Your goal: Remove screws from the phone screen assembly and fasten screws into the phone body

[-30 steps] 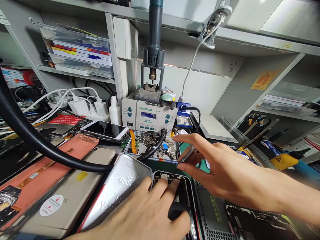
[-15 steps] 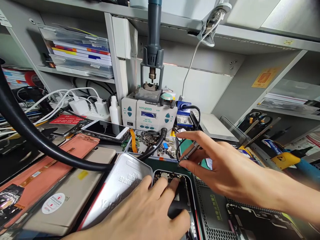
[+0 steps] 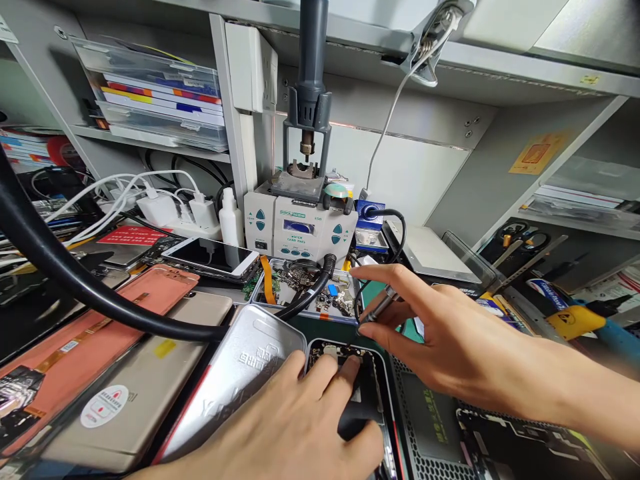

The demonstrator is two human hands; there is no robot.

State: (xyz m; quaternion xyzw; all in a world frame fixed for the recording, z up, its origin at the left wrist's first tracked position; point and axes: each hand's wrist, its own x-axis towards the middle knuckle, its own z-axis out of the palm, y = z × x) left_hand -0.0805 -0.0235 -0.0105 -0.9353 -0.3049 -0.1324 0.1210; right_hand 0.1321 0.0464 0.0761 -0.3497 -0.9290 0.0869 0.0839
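An opened phone (image 3: 367,403) with its inner parts bare lies in front of me, inside what looks like a metal tin. My left hand (image 3: 295,420) rests on it, fingers stretched out and fingertips pressing near its upper end. Between the thumb and fingers of my right hand (image 3: 430,327) is a slim metal screwdriver (image 3: 384,305), tilted, its tip down close to the phone's top edge. Whether the tip touches the phone I cannot tell. A silver embossed lid (image 3: 260,350) leans beside the tin, partly under my left hand.
A tray of small parts (image 3: 300,303) lies behind the phone. Beyond it stands a hot-air station (image 3: 297,227). A thick black hose (image 3: 125,310) crosses the left side over phone backs (image 3: 145,387). Another opened phone (image 3: 520,443) lies at the right.
The view has shifted very slightly. Both hands keep nearly the same pose, with the screwdriver still in the right hand and the left fingers still on the phone.
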